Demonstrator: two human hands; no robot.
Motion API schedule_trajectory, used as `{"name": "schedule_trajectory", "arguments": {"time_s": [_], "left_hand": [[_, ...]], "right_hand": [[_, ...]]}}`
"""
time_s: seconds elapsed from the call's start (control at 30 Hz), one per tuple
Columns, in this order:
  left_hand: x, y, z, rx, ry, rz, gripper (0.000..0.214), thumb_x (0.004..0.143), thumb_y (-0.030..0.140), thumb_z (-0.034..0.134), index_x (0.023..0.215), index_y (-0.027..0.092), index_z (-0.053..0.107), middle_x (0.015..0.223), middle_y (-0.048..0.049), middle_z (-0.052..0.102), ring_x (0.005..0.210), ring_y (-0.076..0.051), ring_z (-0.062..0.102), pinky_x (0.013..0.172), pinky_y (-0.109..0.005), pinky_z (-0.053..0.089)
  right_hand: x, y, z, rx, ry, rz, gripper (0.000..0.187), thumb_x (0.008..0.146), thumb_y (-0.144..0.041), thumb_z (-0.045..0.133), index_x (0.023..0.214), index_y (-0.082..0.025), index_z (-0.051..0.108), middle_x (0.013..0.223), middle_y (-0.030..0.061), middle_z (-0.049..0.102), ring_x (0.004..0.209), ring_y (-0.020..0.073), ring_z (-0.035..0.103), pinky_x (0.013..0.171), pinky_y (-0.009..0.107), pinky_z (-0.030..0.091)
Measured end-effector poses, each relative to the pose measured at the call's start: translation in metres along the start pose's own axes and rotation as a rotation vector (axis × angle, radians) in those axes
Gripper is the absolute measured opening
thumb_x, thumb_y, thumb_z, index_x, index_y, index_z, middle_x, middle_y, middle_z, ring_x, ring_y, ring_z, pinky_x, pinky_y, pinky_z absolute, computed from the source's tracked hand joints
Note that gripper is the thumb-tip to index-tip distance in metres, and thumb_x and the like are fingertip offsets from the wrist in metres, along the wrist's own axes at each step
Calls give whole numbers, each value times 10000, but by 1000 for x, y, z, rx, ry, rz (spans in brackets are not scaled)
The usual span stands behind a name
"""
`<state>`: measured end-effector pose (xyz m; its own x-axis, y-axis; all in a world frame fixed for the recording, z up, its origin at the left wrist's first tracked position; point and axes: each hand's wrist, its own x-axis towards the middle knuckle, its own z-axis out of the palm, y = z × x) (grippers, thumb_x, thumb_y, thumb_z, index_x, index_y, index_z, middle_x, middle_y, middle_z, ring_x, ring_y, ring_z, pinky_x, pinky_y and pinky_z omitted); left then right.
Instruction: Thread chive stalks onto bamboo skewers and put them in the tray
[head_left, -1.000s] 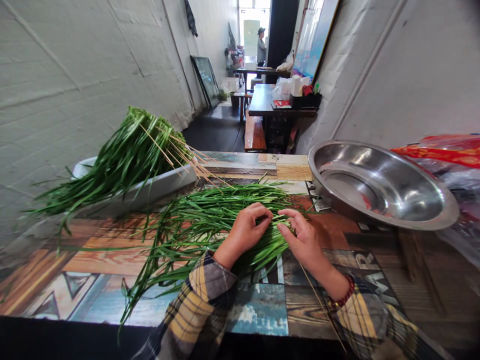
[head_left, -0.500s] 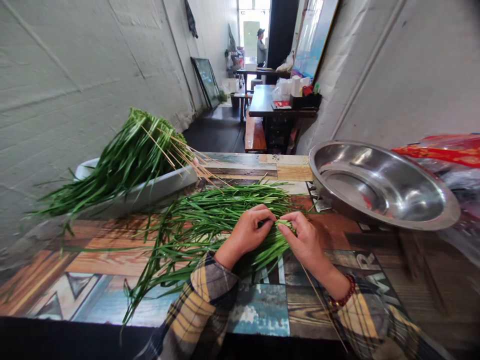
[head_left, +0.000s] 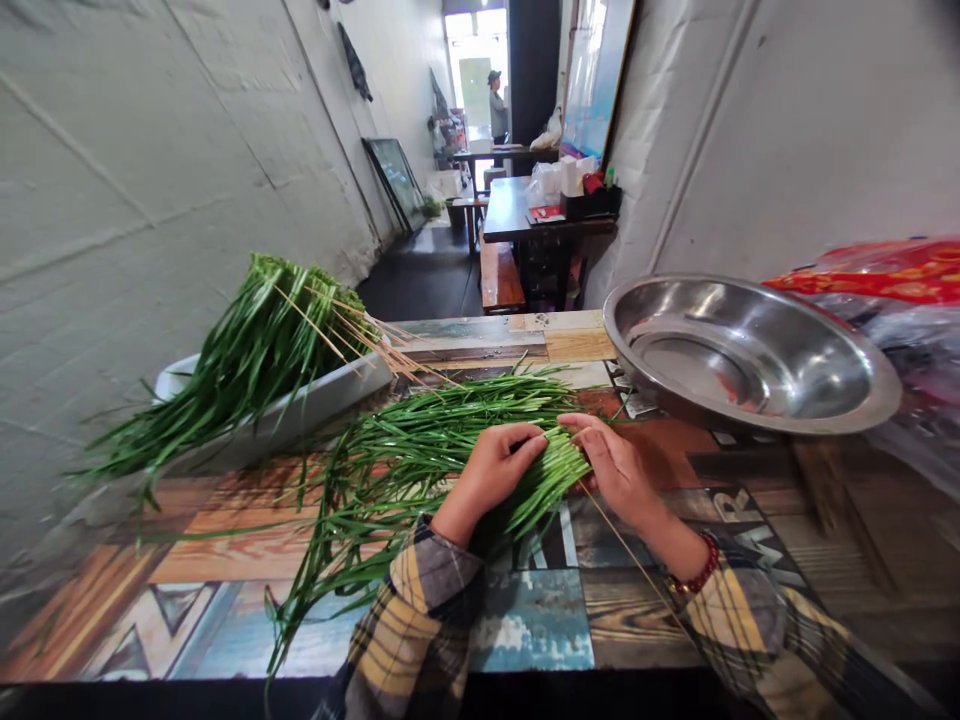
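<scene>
A bundle of garlic chives [head_left: 551,480] lies under my two hands, its pale cut ends to the right. My left hand [head_left: 501,470] is closed on the stalks, thumb and forefinger pressing from above. My right hand [head_left: 611,470] curls around the cut ends, its fingertips touching them. A thin bamboo skewer [head_left: 634,555] runs from the cut ends, beneath my right hand, toward the lower right; its tip is hidden. More loose chives [head_left: 420,425] spread over the patterned table [head_left: 525,620] just behind and left of my hands.
At left, a white tray [head_left: 281,405] bears a heap of skewered chives [head_left: 259,340], with bamboo skewers [head_left: 375,340] sticking out rightward. A steel basin [head_left: 750,350] stands at right beside plastic bags [head_left: 900,300]. Farther back are another table [head_left: 510,205] and a standing person [head_left: 497,105].
My right fingers have shifted from pinching the cut ends to curling along them, uncovering more pale stalks. My left hand keeps its grip. The camera view has shifted slightly.
</scene>
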<state>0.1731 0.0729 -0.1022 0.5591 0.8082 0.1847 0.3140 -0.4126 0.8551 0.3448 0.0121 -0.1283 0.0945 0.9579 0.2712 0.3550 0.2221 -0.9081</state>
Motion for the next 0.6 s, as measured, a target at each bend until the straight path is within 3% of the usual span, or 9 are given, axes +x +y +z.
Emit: {"name": "schedule_trajectory", "arguments": {"time_s": [0.1, 0.23, 0.33, 0.43, 0.6], "left_hand": [[-2, 2, -8, -105, 75, -37, 237, 844, 318, 565, 768, 129, 685, 720, -15, 661, 682, -141, 563, 645, -226, 419], [-4, 13, -26, -107, 177, -41, 255, 816, 346, 596, 706, 129, 672, 670, -8, 635, 658, -139, 545, 633, -230, 413], [-5, 31, -40, -47, 247, -4, 227, 808, 333, 604, 738, 133, 688, 728, -15, 662, 702, -148, 567, 674, -238, 429], [-7, 56, -49, -1, 276, 27, 220, 809, 326, 604, 779, 133, 707, 779, -26, 686, 749, -158, 586, 711, -248, 442], [-10, 97, -64, -43, 319, 96, 262, 802, 369, 616, 845, 135, 724, 834, -38, 699, 805, -170, 597, 757, -265, 465]], "right_hand": [[4, 3, -8, 51, -4, 3, 476, 979, -506, 289, 1142, -180, 596, 778, 40, 647, 633, 157, 610, 511, 249, 463], [0, -10, -23, 70, -108, 5, 492, 989, -490, 262, 1064, -152, 611, 719, 26, 655, 567, 139, 606, 546, 254, 473], [-12, -32, -31, -106, -196, -103, 324, 947, -420, 447, 1050, -174, 632, 742, 22, 688, 666, 161, 636, 632, 268, 478], [-18, -59, -30, -240, -84, -178, 219, 923, -324, 498, 1000, -197, 659, 748, 10, 703, 707, 174, 654, 676, 279, 468], [-2, -104, -29, -238, 152, -316, 231, 914, -280, 499, 834, -198, 699, 789, 27, 735, 723, 183, 670, 665, 277, 466]]}}
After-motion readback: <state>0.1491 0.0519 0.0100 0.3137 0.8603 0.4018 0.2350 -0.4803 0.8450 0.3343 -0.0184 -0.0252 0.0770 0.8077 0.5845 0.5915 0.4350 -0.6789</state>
